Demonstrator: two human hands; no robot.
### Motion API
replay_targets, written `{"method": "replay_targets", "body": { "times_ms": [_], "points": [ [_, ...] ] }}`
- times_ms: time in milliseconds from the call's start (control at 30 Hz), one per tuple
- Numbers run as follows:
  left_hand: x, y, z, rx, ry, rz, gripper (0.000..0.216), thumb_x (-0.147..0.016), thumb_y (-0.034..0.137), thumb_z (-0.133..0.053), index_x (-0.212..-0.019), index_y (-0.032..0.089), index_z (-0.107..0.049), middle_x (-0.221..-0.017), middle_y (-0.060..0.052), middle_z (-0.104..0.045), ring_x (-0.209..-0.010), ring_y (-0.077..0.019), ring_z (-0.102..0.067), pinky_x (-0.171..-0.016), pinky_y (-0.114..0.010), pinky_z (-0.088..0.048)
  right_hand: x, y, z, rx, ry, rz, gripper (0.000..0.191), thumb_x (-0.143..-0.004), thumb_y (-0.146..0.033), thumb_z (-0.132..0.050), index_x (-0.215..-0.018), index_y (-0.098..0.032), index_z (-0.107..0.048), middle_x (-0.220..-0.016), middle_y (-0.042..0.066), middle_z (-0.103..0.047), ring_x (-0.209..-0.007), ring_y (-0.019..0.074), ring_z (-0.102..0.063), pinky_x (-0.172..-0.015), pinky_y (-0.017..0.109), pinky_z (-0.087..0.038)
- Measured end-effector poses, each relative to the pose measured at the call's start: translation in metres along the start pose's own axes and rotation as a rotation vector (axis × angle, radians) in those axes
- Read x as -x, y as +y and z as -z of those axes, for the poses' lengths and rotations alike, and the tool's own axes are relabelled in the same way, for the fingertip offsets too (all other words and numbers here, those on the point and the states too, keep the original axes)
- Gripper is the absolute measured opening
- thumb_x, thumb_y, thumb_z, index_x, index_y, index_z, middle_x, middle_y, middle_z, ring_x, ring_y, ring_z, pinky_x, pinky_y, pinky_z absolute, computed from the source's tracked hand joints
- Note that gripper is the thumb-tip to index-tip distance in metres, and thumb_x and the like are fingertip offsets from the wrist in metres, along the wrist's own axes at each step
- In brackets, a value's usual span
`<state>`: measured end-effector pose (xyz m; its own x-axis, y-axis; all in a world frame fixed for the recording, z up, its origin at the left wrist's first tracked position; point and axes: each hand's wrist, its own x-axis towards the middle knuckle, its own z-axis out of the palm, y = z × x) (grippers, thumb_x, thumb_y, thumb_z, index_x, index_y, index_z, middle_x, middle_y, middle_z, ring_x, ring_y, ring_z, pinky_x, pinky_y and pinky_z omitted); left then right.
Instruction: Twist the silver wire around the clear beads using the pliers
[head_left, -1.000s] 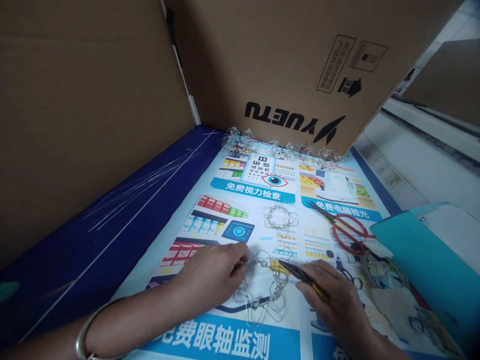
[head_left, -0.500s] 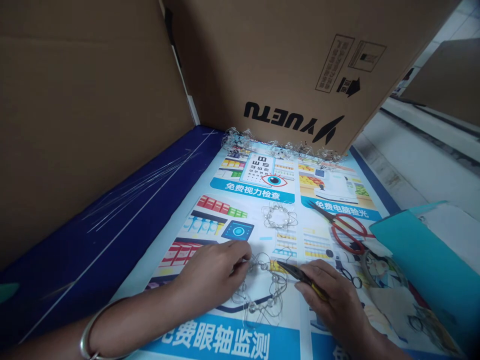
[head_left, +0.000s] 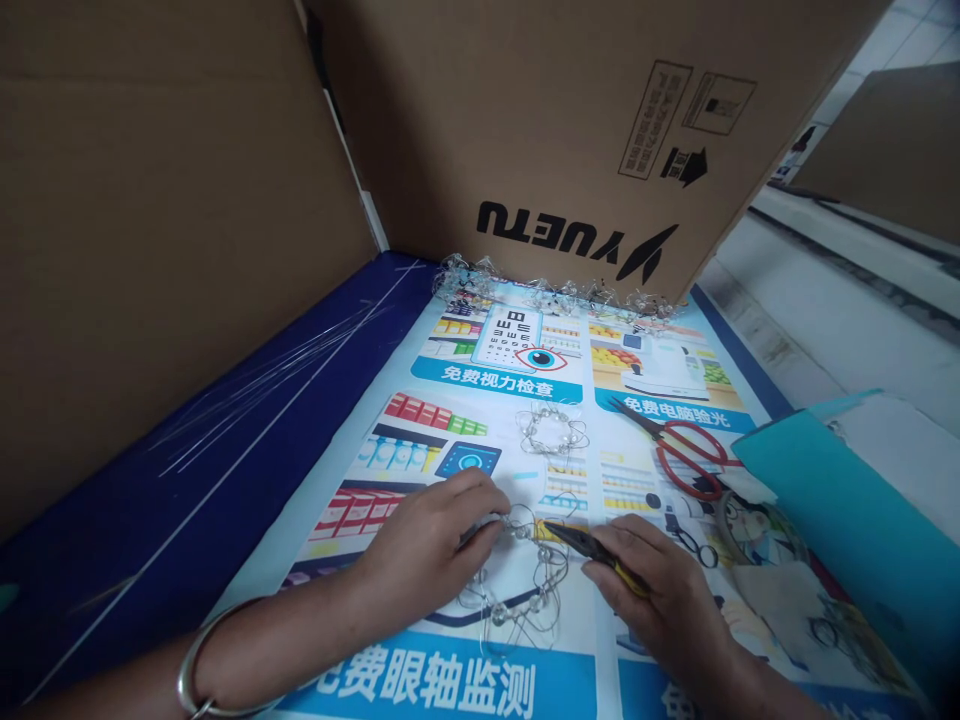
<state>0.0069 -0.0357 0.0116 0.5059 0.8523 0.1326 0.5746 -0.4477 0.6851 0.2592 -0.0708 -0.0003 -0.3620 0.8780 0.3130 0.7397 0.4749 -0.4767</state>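
Observation:
A ring of clear beads strung on looped wire (head_left: 541,600) lies on the printed sheet in front of me. My left hand (head_left: 461,530) is closed in a pinch on the upper left part of this beaded wire ring. Pliers (head_left: 589,545) with dark pointed jaws and yellow-black handles are gripped in my right hand (head_left: 656,575). Their tip is close to the ring's upper right beads; whether it touches the wire I cannot tell. Farther off lies a second, smaller beaded wire ring (head_left: 553,430).
Red-handled scissors (head_left: 694,460) lie at right beside a teal box (head_left: 832,490) and a roll of clear tape (head_left: 757,530). Several beaded wire pieces (head_left: 562,297) line the foot of the cardboard wall (head_left: 585,120). Thin straight wires (head_left: 262,385) lie on the blue surface at left.
The whole view has shifted slightly. My left fingers have moved a little along the ring, and the pliers stay close to its upper right side.

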Motion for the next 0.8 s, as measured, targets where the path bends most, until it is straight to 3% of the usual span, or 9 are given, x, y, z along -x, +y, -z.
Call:
{"method": "replay_targets", "body": {
  "times_ms": [533, 800],
  "points": [
    [-0.0032, -0.0032, -0.0063, 0.051, -0.009, -0.012, 0.017, -0.084, 0.014, -0.046, -0.089, 0.022, -0.060, -0.086, -0.001, -0.055, -0.079, -0.0153, -0.053, -0.068, -0.027, -0.042, -0.0011, -0.0018, 0.0013, 0.028, -0.013, 0.051, 0.020, -0.083, -0.028, -0.054, -0.101, -0.021, -0.058, -0.091, 0.007, -0.061, -0.083, 0.0165, -0.059, -0.070, 0.026, -0.050],
    [-0.0039, -0.0005, -0.0045, 0.038, -0.004, -0.018, 0.015, -0.081, 0.011, -0.045, -0.083, 0.019, -0.057, -0.083, -0.002, -0.055, -0.077, -0.0151, -0.053, -0.065, -0.026, -0.042, -0.0007, -0.0005, 0.0015, 0.021, 0.017, -0.012, 0.022, -0.083, -0.027, -0.054, -0.102, -0.020, -0.059, -0.095, 0.007, -0.061, -0.087, 0.0160, -0.058, -0.074, 0.026, -0.050]
  ]
}}
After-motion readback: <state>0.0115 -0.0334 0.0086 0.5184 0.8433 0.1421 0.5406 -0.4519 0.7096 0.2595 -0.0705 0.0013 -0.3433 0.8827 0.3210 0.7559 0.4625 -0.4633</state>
